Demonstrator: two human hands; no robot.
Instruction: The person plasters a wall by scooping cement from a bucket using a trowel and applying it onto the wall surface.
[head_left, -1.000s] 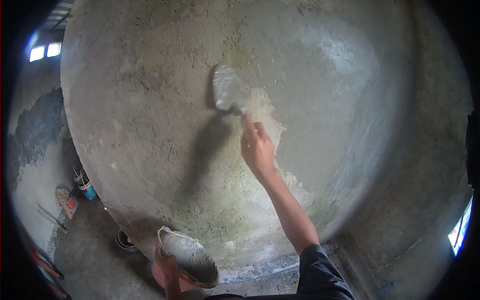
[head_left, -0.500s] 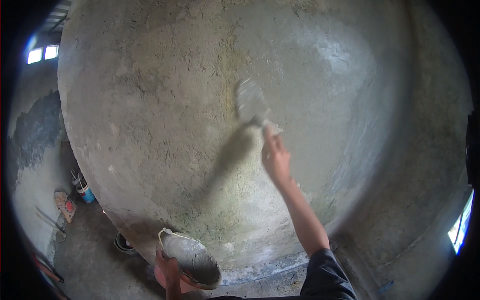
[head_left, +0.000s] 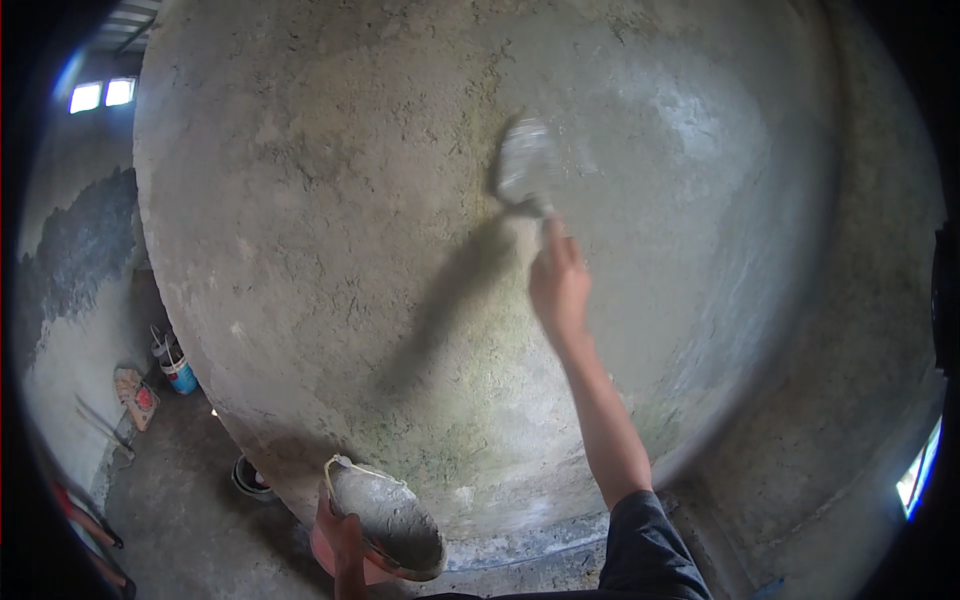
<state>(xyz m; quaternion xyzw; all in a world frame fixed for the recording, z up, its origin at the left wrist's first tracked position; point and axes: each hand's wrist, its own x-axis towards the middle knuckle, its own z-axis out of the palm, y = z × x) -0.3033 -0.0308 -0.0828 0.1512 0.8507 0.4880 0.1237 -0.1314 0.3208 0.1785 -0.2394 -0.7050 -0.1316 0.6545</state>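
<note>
Nearest, low in the frame, the left hand grips a shallow, mortar-caked pan from below w/ fingers curled round its near rim. The pan holds a smeared layer of wet grey plaster, mostly spread thin over the bottom; how much is left is hard to tell.

Further out, the right hand is stretched up at arm's length, fingers wrapped tight on the handle of a flat steel trowel. The blade looks pressed flat to the rough grey plastered wall, approx. centre-top, blurred as if mid-stroke. I'd judge this is the spreading/smoothing step. The next move likely calls for even pressure, blade angle kept shallow, then a reload from the pan once it runs dry.

Far left on the concrete floor: a small blue-and-white bucket w/ something sticking out, contents not visible, a flat reddish bag or board, and a dark round tub at the wall's foot. Two bright window panes sit high up left.
</note>
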